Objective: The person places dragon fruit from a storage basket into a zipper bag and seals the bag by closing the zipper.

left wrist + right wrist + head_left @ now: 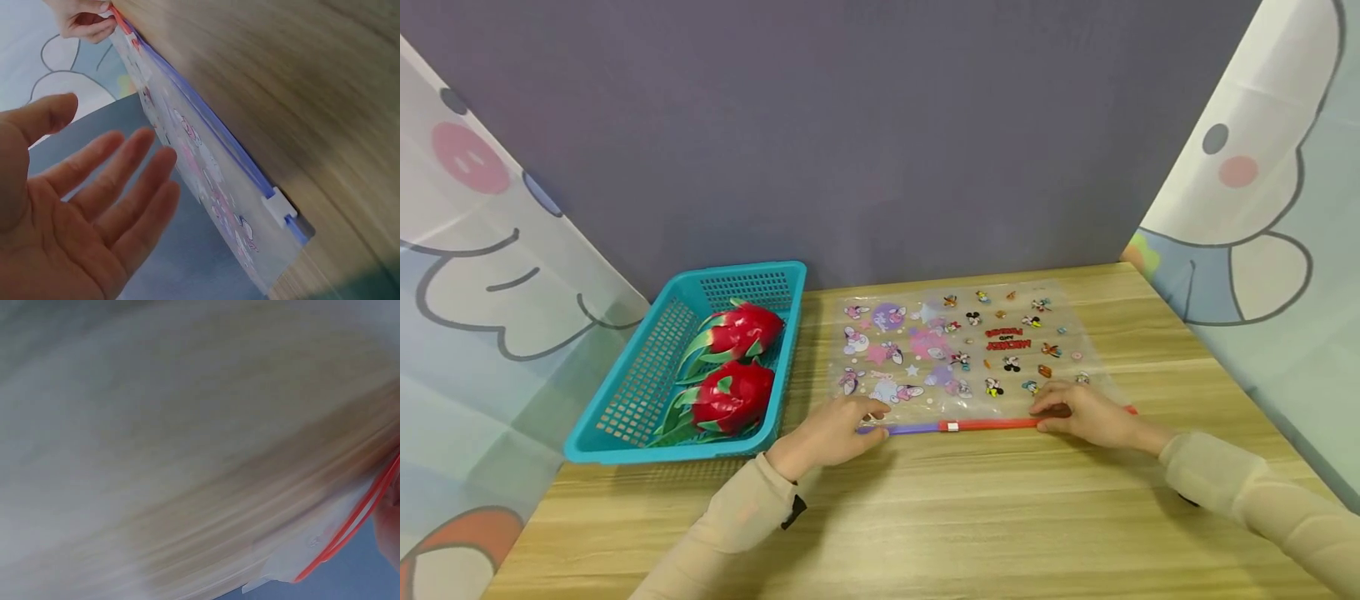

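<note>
From the head view, a clear zip bag (pixel 962 350) printed with cartoon stickers lies flat at the frame's centre on the wooden table (pixel 925 517), the left hand (pixel 835 429) resting on the purple end of its zip strip and the right hand (pixel 1086 412) pinching the red end, while a teal basket (pixel 625 417) with two dragon fruits (pixel 730 367) sits at centre left. The left wrist view shows the left hand (pixel 75 212) spread open at lower left beside the bag (pixel 206 181), its white slider (pixel 278 209) at lower right, and the right hand (pixel 84 22) pinching the bag's far end at upper left. The right wrist view is blurred, showing only the red zip strip (pixel 350 531) at lower right.
</note>
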### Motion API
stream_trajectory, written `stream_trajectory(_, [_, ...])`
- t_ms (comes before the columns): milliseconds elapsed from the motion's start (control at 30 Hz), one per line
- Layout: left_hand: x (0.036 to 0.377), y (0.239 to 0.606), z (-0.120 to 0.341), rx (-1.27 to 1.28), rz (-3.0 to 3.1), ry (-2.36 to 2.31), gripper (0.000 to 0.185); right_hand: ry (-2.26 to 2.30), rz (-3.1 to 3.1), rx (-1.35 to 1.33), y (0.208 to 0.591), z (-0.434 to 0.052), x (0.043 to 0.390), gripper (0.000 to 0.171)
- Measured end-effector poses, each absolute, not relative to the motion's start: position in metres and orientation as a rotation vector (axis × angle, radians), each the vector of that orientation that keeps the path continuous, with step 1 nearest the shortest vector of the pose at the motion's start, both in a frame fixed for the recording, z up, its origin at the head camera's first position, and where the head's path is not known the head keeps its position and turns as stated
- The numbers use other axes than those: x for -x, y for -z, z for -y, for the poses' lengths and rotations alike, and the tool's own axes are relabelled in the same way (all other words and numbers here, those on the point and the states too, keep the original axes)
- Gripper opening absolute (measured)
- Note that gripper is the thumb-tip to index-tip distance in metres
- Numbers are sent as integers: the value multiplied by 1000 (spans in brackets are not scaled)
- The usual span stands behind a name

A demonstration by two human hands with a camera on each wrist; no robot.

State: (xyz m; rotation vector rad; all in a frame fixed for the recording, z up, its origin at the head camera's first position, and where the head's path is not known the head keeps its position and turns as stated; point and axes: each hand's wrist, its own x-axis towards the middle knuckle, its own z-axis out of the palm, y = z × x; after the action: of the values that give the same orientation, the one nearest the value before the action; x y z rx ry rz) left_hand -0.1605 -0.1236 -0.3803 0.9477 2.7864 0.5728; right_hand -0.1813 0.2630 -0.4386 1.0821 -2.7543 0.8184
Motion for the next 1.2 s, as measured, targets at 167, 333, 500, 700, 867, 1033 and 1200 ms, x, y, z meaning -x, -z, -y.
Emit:
stream_trajectory(167, [160, 383, 126, -1016, -2757, -549, 35, -835, 2776, -1053, 436, -263, 181, 11])
stream_trajectory(333, [159, 384, 127, -1001, -2752, -565, 34, -793, 2741, -1080, 434, -260, 183, 11])
stream_trajectory(500, [159, 386, 127, -989, -2750, -558, 33, -751, 2719, -1124, 433, -258, 185, 12])
stream_trajectory(700, [157, 388, 128, -980, -2738, -564, 34, -804, 2750, -1118, 430, -256, 184, 9])
stream_trajectory(867, [157, 389, 127, -981, -2726, -594, 34, -785, 2764, -1085, 427, -253, 186, 7])
stream_trajectory(1033, [158, 390, 126, -991, -2732, -612, 33, -750, 2786, -1071, 420, -246, 185, 7])
stream_trajectory(1200, [160, 391, 124, -1010, -2727, -614, 34, -875, 2783, -1022, 414, -241, 184, 8])
